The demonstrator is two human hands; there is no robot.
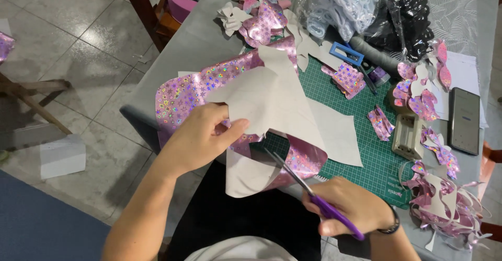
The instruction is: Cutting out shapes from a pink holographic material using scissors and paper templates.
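Centrally, the left hand (201,138) pinches a pink holographic sheet (209,86) over the green cutting mat (366,151). Right of it, the right hand (350,206) grips purple scissors (308,190), blades parted; floppy sheet could skew the cut.

At two o'clock a dark rectangular phone (464,120) lies on the table, screen dim. At twelve, clear plastic bags (345,2) hold pale-blue and black items.
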